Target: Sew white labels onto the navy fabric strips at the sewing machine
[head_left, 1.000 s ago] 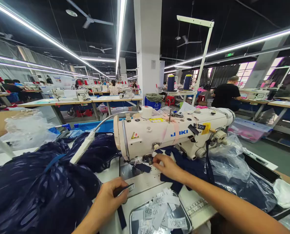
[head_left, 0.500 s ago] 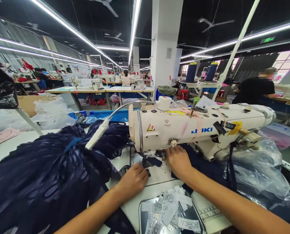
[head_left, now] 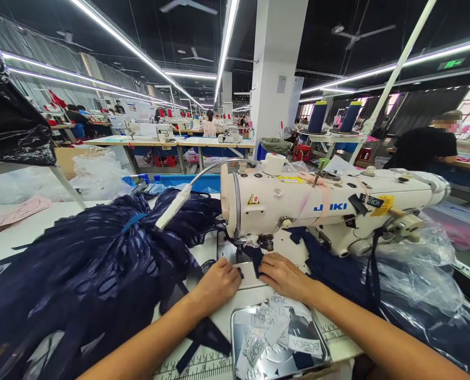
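Note:
A cream JUKI sewing machine [head_left: 329,203] stands across the table in front of me. Under its needle lies a small navy fabric piece [head_left: 254,256]. My left hand [head_left: 219,285] rests just left of the needle, fingers curled and pressed down on a dark strip. My right hand [head_left: 282,274] lies to the right of it, fingers pinched on the edge of the navy piece. A metal tray [head_left: 317,348] with several white woven labels sits right below my hands.
A big heap of navy patterned fabric [head_left: 80,274] covers the table's left side. More navy cloth and clear plastic bags [head_left: 416,269] lie at the right. A bendable lamp [head_left: 175,206] arches over the heap. A person in black [head_left: 420,148] sits at the back right.
My right hand has come down from the machine head to the navy piece at the needle. My left hand moved slightly toward the needle plate. My view shifted a little left and closer.

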Tool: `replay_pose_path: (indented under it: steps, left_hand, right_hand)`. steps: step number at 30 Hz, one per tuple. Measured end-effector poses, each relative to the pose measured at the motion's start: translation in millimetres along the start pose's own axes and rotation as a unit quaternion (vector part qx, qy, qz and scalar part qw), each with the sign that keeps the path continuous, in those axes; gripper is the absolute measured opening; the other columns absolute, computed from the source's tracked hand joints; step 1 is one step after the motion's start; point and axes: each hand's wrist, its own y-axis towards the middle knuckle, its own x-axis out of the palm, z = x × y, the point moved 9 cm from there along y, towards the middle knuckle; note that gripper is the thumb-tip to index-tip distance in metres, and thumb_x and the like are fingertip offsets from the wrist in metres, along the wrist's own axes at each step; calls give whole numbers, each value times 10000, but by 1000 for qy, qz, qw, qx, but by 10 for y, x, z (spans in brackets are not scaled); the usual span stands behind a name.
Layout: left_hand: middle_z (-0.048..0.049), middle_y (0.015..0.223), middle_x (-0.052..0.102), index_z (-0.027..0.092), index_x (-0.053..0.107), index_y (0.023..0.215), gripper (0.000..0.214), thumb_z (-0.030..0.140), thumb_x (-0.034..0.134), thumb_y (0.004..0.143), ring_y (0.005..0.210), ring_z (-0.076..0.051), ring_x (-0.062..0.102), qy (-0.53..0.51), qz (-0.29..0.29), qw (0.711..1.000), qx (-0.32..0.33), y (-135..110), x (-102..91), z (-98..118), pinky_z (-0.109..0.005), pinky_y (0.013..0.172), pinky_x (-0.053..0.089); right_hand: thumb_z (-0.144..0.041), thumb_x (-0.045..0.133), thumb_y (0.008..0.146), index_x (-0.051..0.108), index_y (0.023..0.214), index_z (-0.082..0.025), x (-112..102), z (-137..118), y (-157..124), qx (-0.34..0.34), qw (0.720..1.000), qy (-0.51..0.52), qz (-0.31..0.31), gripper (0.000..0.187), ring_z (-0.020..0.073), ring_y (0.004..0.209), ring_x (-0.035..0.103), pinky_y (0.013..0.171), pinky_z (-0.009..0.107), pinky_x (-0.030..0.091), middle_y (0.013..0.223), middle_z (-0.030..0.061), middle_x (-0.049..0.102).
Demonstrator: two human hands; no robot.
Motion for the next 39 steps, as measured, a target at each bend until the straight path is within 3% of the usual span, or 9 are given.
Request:
replay_pose_path:
  steps: [5,8,12,20,34,39]
  left_hand:
    - [-23,598,537,123,518,622,172,48,485,773,557,-163,464,2,22,1000,-8,-4,-12,-5,-312,574,301]
    - [-24,589,528,122,514,620,197,33,452,783,547,-160,461,2,30,999,-15,-20,-32,-24,-306,559,297]
    - [-31,590,523,107,530,671,223,18,378,808,542,-159,461,8,56,998,-26,-64,-104,-59,-305,558,307]
    - [-19,585,508,113,522,685,247,28,339,827,515,-141,438,5,98,995,-33,-23,-183,-49,-287,526,309]
    - [-21,577,516,113,533,660,184,40,423,789,528,-148,456,4,53,999,-11,17,-69,-1,-290,527,316]
    - [-19,589,530,116,531,654,142,59,478,772,531,-146,460,-7,33,999,-11,25,-18,-3,-290,524,311]
  right_hand:
    - [-105,404,849,549,673,-150,19,-193,143,-68,993,-99,-15,233,173,715,485,693,316,377,712,45,533]
    - [-82,418,816,554,704,-139,20,-189,298,6,995,-98,-25,186,197,795,501,719,332,375,787,66,551]
    - [-103,436,810,571,753,-127,117,-38,412,137,990,6,-45,149,183,812,526,718,290,385,852,68,574]
    - [-99,437,804,545,678,-151,229,133,421,221,967,127,-30,174,150,740,527,669,240,371,776,40,572]
    - [-113,472,803,582,691,-158,195,148,376,217,960,178,6,163,152,755,526,691,259,390,770,28,573]
    - [-113,495,808,644,798,-193,166,65,289,179,960,217,-11,169,145,837,533,753,268,404,887,19,597]
